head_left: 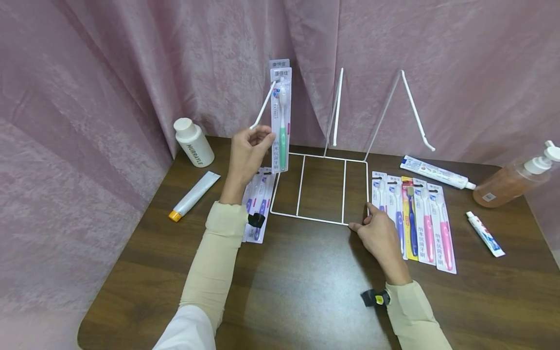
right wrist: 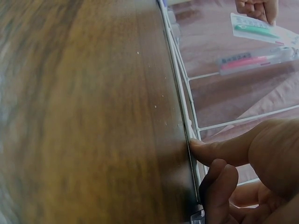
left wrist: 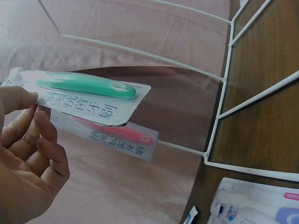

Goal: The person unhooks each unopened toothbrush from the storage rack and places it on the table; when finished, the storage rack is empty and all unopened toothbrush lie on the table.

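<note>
A packaged green toothbrush [head_left: 282, 131] is upright at the tip of the left hook of a white wire rack [head_left: 306, 218]. My left hand [head_left: 248, 153] pinches the edge of this pack between thumb and fingers. Behind it, a packaged pink toothbrush [left wrist: 114, 133] hangs on the same hook, as the left wrist view shows. My right hand [head_left: 378, 233] grips the rack's front right corner, thumb on the wire in the right wrist view. Packaged purple toothbrushes [head_left: 262, 206] lie under my left forearm, partly covered.
Several packaged toothbrushes [head_left: 428, 223] lie in a row right of the rack. Beyond them are toothpaste tubes [head_left: 433, 171] and a pump bottle [head_left: 509, 182]. At left stand a white bottle [head_left: 195, 144] and a yellow-capped tube [head_left: 194, 195]. A pink curtain [head_left: 472, 87] hangs behind the table.
</note>
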Motion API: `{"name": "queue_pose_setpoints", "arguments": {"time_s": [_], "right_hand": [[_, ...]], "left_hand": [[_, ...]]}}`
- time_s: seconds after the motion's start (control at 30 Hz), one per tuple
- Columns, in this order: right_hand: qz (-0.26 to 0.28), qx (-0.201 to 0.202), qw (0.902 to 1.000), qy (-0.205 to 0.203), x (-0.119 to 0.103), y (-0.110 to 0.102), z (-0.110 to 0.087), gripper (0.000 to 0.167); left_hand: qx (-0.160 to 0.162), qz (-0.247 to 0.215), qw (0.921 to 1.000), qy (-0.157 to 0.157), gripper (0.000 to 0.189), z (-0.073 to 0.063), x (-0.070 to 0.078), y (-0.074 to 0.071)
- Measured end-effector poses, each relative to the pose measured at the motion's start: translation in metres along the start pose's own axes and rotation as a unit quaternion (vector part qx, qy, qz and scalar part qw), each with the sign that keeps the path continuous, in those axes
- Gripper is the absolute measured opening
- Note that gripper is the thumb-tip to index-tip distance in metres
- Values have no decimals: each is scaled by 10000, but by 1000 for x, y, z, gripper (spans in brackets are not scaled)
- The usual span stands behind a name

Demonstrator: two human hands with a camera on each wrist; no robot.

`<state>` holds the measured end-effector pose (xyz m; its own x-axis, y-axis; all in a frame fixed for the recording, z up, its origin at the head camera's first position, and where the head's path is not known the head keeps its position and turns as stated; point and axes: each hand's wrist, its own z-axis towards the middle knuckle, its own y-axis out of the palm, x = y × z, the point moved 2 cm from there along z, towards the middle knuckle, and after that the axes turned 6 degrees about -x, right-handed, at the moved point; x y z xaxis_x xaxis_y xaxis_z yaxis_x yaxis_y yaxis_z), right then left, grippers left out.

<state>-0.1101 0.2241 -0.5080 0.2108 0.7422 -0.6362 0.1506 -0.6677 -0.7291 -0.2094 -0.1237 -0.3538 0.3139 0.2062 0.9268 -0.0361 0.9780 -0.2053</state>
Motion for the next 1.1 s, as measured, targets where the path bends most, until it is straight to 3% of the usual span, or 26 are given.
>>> {"name": "queue_pose_setpoints", "arguments": {"time_s": [1.1], "right_hand": [[16,33,10000,-61,4,1,2,95]], "left_hand": [[-76,-129,9999,-17,17,1,1,1]]}}
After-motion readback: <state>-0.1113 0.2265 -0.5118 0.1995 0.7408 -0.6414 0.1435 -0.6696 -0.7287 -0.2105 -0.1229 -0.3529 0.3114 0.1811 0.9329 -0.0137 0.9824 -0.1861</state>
